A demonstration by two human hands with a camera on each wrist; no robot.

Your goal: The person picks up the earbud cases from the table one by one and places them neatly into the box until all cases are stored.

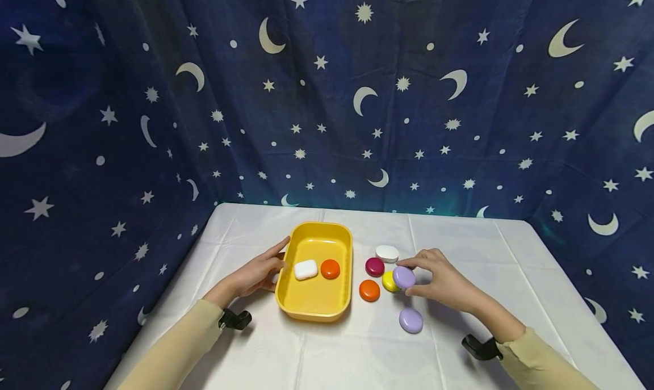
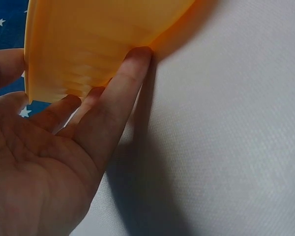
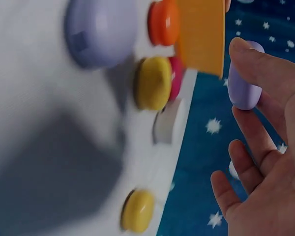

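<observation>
Steadying the yellow tray (image 1: 315, 315), we judge, the left hand (image 1: 258, 273) rests spread fingers against its outer wall; we see the right hand (image 1: 447, 282), thumb and forefinger clamped on a lavender disc (image 1: 404, 277) above the table (image 1: 352, 356), perhaps edge-gripped for security.

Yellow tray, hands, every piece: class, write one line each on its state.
Yellow tray, open side up
Left hand, touching the tray
Held purple piece, off the table
Right hand, pinching that piece
Other purple piece, on table
White rectangular piece, in tray
Red-orange piece, in tray
White oval piece, on table
Crimson piece, on table
Orange piece, on table
Yellow piece, on table
Second yellow piece, on table, hidden in head view
</observation>
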